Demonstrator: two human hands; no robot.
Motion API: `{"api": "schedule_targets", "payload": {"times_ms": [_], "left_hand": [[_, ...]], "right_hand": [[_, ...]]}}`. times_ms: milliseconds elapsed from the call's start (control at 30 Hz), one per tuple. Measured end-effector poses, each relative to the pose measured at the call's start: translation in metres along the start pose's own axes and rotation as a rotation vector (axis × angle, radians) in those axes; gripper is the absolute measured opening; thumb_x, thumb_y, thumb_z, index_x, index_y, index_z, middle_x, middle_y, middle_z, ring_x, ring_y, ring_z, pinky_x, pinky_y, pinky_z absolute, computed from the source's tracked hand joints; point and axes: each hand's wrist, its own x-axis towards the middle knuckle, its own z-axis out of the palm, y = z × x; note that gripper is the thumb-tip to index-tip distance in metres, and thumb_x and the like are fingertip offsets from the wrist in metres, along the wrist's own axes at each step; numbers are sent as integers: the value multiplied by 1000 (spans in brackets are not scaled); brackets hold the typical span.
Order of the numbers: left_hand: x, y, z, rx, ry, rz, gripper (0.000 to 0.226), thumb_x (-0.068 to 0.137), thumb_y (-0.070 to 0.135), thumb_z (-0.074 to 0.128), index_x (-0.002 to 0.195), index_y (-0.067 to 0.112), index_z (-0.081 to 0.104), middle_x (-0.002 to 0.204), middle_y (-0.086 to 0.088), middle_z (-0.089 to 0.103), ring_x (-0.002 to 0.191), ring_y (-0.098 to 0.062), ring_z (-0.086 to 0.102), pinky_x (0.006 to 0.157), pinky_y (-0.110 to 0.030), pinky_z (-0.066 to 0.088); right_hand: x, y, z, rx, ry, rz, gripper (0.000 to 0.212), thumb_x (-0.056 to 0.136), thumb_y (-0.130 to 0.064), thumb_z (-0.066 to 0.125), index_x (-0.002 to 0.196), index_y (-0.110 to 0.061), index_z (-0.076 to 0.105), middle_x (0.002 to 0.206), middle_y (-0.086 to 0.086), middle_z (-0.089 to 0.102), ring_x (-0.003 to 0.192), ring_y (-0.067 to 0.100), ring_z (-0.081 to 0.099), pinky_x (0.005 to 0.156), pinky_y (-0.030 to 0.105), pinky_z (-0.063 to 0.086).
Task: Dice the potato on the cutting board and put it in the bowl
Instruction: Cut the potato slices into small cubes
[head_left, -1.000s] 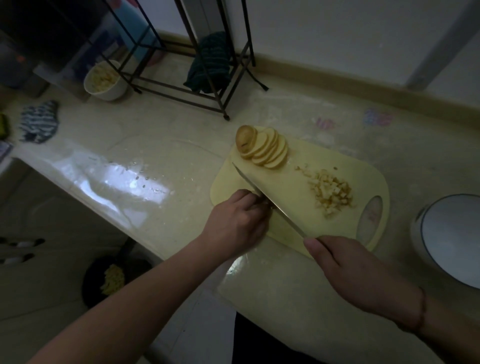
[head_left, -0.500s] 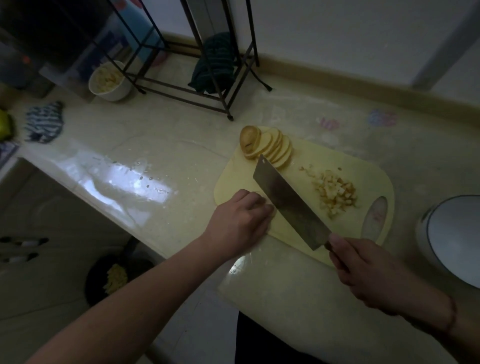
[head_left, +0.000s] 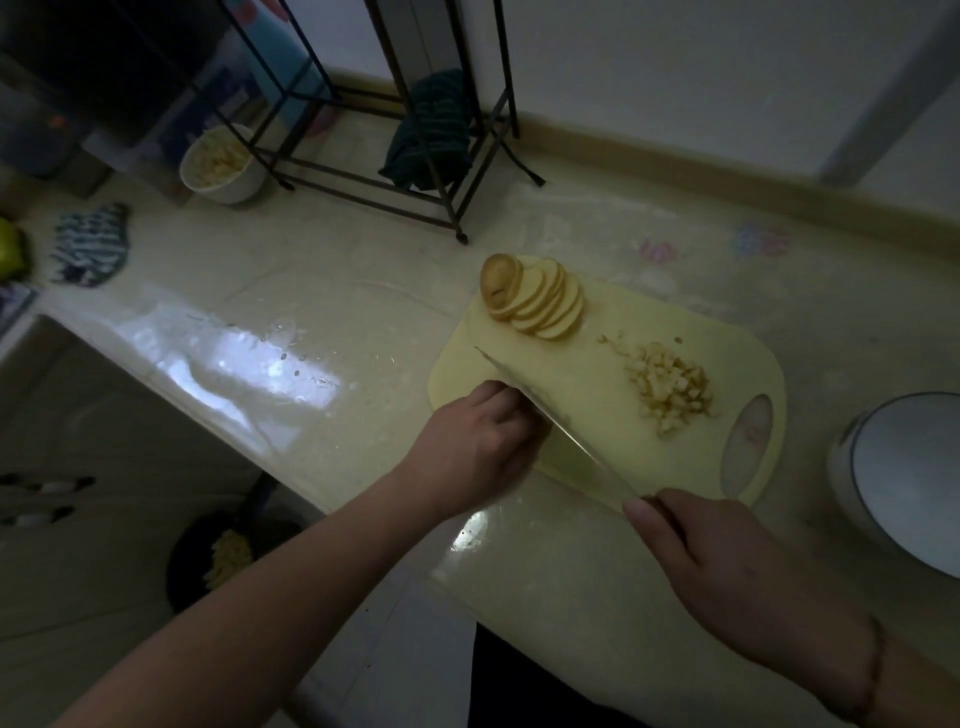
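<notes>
1. Potato slices (head_left: 535, 301) lie fanned in an overlapping row at the far left corner of the cutting board (head_left: 587, 395), the skin-on end piece at the row's far left. The row's long axis runs from far-left to near-right, roughly in line with the knife blade.

2. Diced potato (head_left: 670, 389) sits in a loose heap on the right half of the board, well apart from the slices and near the board's handle hole.

3. The right hand (head_left: 727, 571) grips the knife (head_left: 550, 421) by its handle at the board's near edge; the blade, seen nearly edge-on, slants away to the far left across the board.

4. The left hand (head_left: 478, 447) rests knuckles-up on the board's near left corner, just beside the blade, fingers curled under. Whether it pins a slice is hidden; in this dim light I cannot tell.

5. The slices lie straight beyond the left hand, which is the nearer one, so it would probably fetch the next stack while the right keeps the knife.

6. A white bowl (head_left: 223, 166) already holding pale pieces stands well off to the far left, by the foot of a wire rack (head_left: 374, 176). A larger white vessel (head_left: 904, 478) sits just right of the board.

7. The counter (head_left: 322, 291) is pale, glossy and wet-looking near its front edge; a striped cloth (head_left: 91, 244) lies at far left, and a dark towel (head_left: 431, 140) hangs on the rack.
</notes>
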Motion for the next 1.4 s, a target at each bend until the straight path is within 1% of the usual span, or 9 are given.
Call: {"api": "schedule_targets", "payload": {"times_ms": [167, 433, 533, 767, 933, 1033, 1100, 1267, 1400], "left_hand": [[0, 0, -2, 27, 3, 9, 22, 94, 24, 59, 93, 8, 74, 93, -10, 65, 86, -30, 61, 60, -35, 51], [-1, 0, 0, 13, 16, 8, 24, 95, 22, 57, 98, 6, 74, 95, -10, 66, 87, -30, 60, 67, -36, 51], [-2, -2, 1, 6, -8, 4, 23, 94, 22, 58, 99, 5, 74, 98, -11, 65, 90, -29, 58, 67, -36, 52], [-3, -1, 3, -8, 5, -4, 25, 97, 22, 57, 98, 4, 75, 95, -12, 67, 91, -32, 63, 64, -39, 56], [-1, 2, 1, -8, 26, -9, 26, 96, 22, 56, 93, 5, 76, 90, -10, 68, 86, -32, 63, 61, -38, 55], [-1, 2, 2, 18, 14, -15, 25, 96, 23, 57, 93, 7, 76, 89, -8, 68, 86, -30, 63, 60, -37, 53], [0, 3, 1, 24, 7, -25, 27, 95, 24, 55, 93, 7, 76, 91, -7, 68, 87, -29, 62, 60, -36, 53], [2, 2, -3, 17, -28, -22, 29, 96, 26, 52, 85, 8, 73, 86, -7, 65, 82, -28, 60, 56, -35, 51], [0, 0, -1, 19, -35, -22, 26, 97, 25, 56, 89, 9, 74, 87, -7, 65, 82, -28, 60, 58, -38, 51]], "right_hand": [[-2, -7, -4, 75, -25, -4, 57, 83, -66, 27, 58, -18, 46, 69, -15, 60, 61, 8, 55, 59, 20, 38], [-2, -10, -5, 80, -45, -10, 58, 84, -67, 25, 57, -18, 44, 64, -15, 58, 60, 8, 53, 59, 20, 37], [-6, -6, -5, 90, -42, 3, 67, 86, -74, 20, 57, -18, 44, 64, -11, 58, 59, 8, 54, 59, 19, 37], [-21, -2, -13, 96, -47, 85, 83, 67, -92, 6, 57, -21, 46, 66, -16, 61, 61, 0, 57, 58, 13, 38], [-8, -4, -4, 73, -69, 61, 68, 81, -75, 15, 60, -19, 47, 66, -15, 60, 62, 3, 55, 60, 17, 39], [13, -14, 0, 94, -98, 52, 62, 80, -68, 20, 62, -16, 48, 59, 2, 55, 63, 11, 53, 63, 24, 38], [20, -19, 0, 99, -107, 34, 58, 83, -64, 22, 63, -16, 48, 59, 4, 54, 62, 13, 51, 64, 24, 38], [17, -9, -8, 111, -95, 65, 59, 83, -65, 22, 61, -17, 49, 56, -2, 56, 59, 8, 54, 58, 24, 37], [12, -6, -11, 130, -108, 85, 61, 83, -65, 22, 62, -15, 50, 59, -11, 58, 55, 8, 52, 60, 27, 39]]}}
